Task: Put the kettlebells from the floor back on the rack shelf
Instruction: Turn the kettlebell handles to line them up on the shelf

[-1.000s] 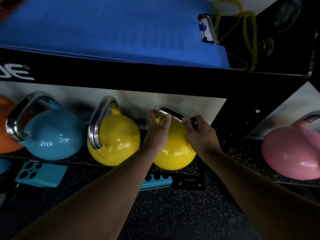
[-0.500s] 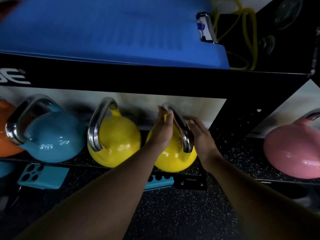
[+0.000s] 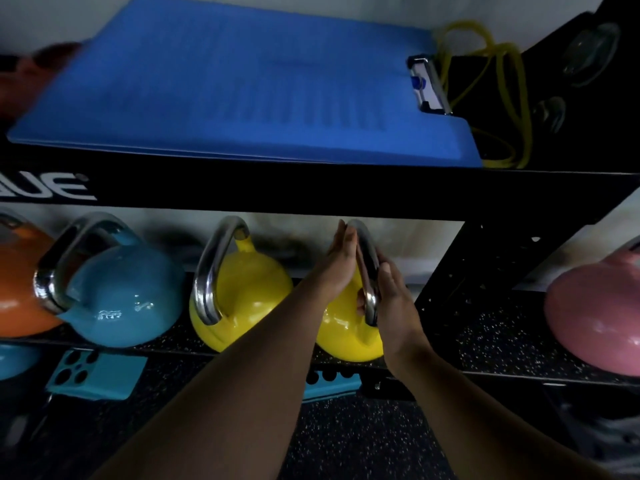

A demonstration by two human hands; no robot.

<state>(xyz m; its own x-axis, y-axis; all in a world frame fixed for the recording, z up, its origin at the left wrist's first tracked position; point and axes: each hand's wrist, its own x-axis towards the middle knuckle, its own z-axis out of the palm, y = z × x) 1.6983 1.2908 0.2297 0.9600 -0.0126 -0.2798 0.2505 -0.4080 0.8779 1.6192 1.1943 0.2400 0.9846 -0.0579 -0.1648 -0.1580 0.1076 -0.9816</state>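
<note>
A yellow kettlebell (image 3: 341,329) with a steel handle stands on the lower rack shelf (image 3: 485,341), at the right end of a row. My left hand (image 3: 337,263) lies flat against the left side of its handle, fingers straight and pointing up. On the handle's right side rests my right hand (image 3: 393,299), fingers extended, with the thumb partly hidden behind the steel. Neither hand is wrapped around the handle. Left of it sit a second yellow kettlebell (image 3: 249,296), a teal kettlebell (image 3: 128,299) and an orange kettlebell (image 3: 17,282).
A pink kettlebell (image 3: 595,317) sits in the neighbouring bay past a black upright (image 3: 460,271). The upper shelf holds a blue mat (image 3: 242,84), a clipboard clip and yellow bands (image 3: 502,98). Teal blocks (image 3: 93,374) lie under the shelf on speckled black flooring.
The kettlebell's handle has turned from lying across to edge-on toward me. Both hands have let go of their grip and now press flat on either side of it.
</note>
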